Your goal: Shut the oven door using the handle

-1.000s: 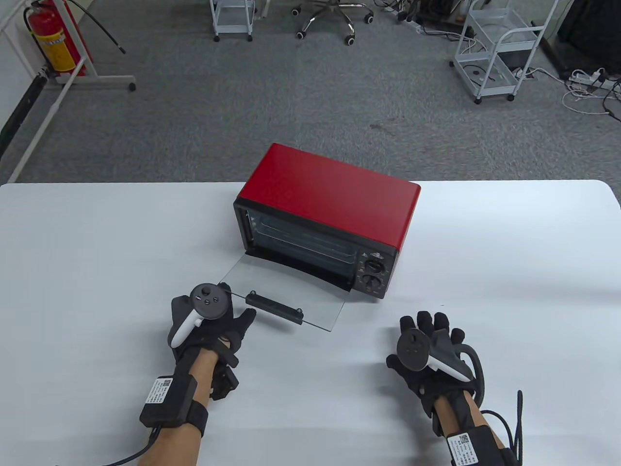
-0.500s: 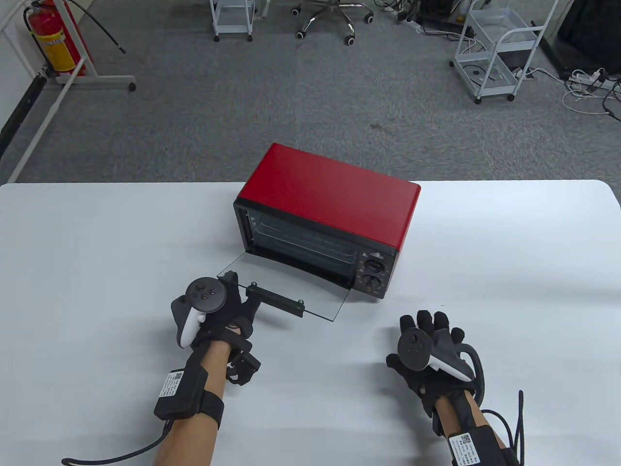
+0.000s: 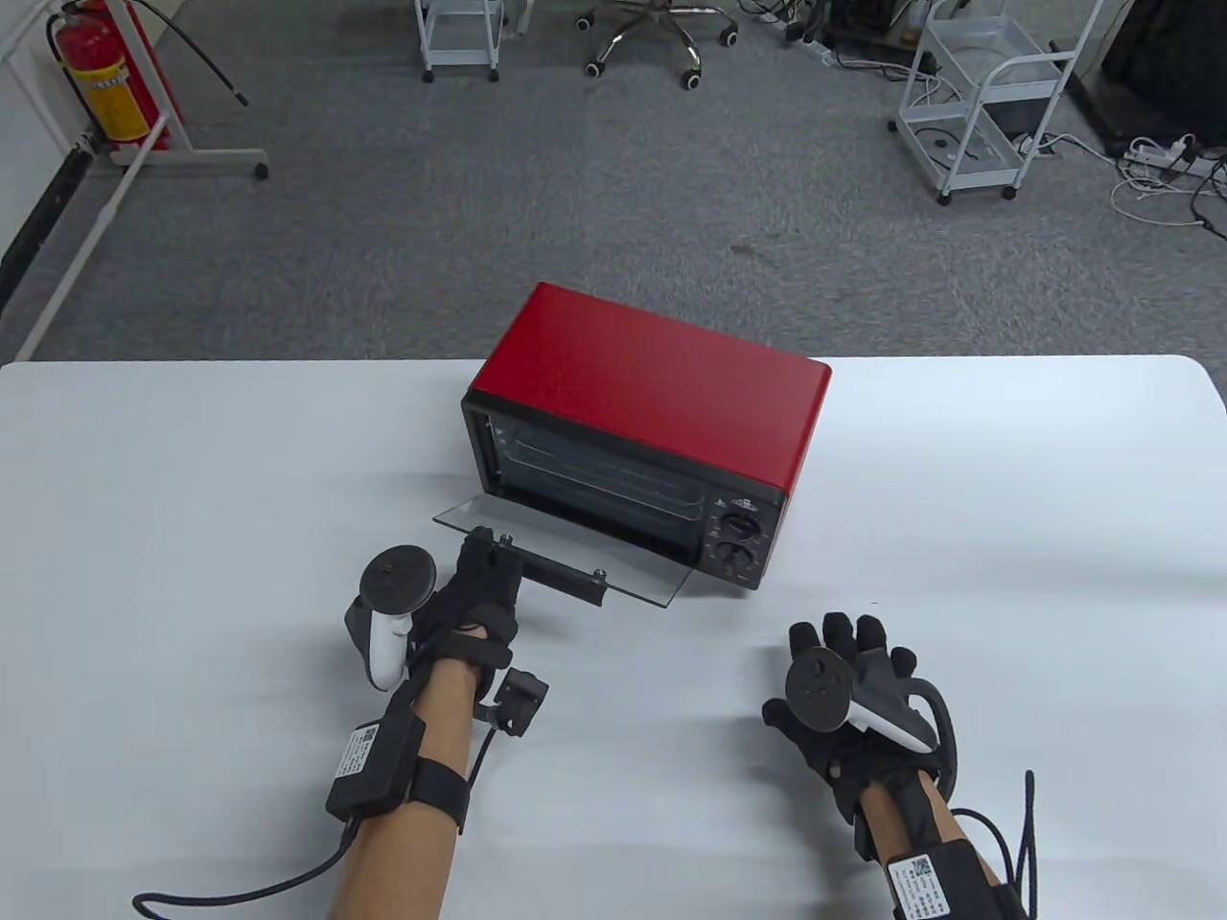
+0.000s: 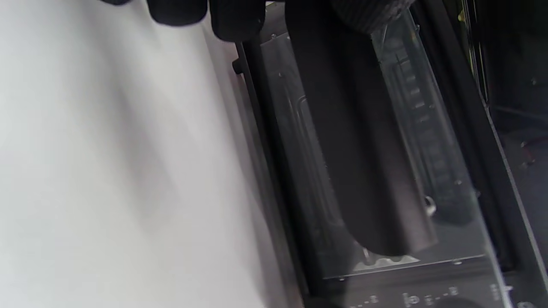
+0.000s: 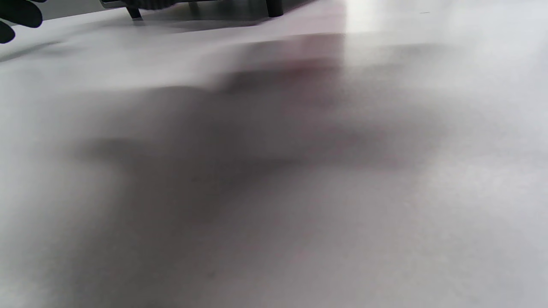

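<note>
Red toaster oven (image 3: 661, 383) stands on the white table, front angled toward the near left. Its glass door (image 3: 575, 561) hangs partly open, hinged at the bottom edge, tilted upward. A black bar handle (image 3: 566, 578) runs along its free edge.

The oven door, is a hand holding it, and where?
Yes. The left hand holds the glass oven door by the left end of its black handle. The right hand holds nothing; it rests on the table.
</note>
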Demonstrator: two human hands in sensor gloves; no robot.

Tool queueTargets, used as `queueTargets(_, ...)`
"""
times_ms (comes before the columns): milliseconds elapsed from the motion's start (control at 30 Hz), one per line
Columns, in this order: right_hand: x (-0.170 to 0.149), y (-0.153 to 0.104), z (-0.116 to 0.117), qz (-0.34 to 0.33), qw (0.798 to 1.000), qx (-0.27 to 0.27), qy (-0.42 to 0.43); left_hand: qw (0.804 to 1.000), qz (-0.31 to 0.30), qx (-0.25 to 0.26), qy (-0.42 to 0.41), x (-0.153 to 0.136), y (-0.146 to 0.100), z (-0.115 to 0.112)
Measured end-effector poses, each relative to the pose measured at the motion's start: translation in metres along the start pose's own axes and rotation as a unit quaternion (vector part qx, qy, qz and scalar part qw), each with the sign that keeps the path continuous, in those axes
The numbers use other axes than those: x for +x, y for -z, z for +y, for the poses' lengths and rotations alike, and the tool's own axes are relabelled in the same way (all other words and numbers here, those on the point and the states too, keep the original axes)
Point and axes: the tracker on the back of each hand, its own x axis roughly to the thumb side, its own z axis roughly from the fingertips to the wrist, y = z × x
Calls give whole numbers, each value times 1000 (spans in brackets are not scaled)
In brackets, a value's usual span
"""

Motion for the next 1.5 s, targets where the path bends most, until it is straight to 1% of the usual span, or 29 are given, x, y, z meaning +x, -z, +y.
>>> queueTargets(300, 0, 0, 0, 0, 1000, 0, 1, 993, 3, 28, -117, 5, 3, -7)
queueTargets(700, 0, 0, 0, -4, 1000, 1, 4, 982, -9, 19, -186, 6, 11, -7)
queueTargets(1033, 0, 0, -1, -5, 1000, 1, 6, 982, -14, 23, -185, 13, 15, -6)
queueTargets(1500, -1, 0, -1, -8, 1000, 5, 9, 975, -51, 9, -216, 24, 30, -9)
